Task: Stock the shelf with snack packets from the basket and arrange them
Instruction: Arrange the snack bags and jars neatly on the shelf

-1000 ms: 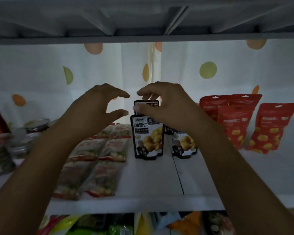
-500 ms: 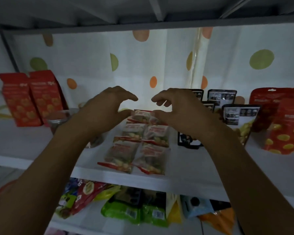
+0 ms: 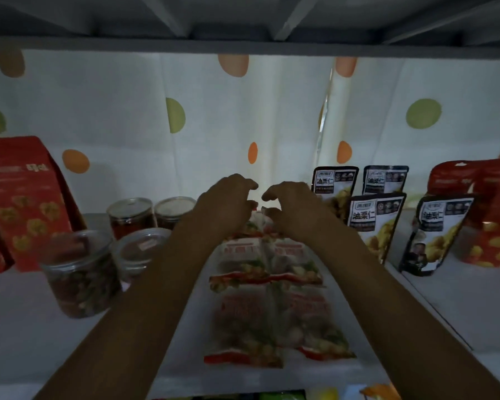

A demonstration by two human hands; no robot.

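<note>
Both forearms reach fwd, bare, converging toward centre. L hand (image 3: pixel 225 204) and R hand (image 3: pixel 296 210) side by side, palms down, fingers half-curled claw-like, thumb and index apart on each; fingertips near, not touching.

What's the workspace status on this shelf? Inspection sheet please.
Surface: white shelf, dimly lit.
Job's things: clear snack packets lying flat in two rows, front to back; basket not in view.
Clutter: black pouches upright on the right; red pouches at both ends; clear jars on the left.
Grips: left hand and right hand, fingers curled, over the rearmost packets; contact hidden.
Cables: nothing seen.
Surroundings: dotted curtain behind; upper shelf overhead.
</note>
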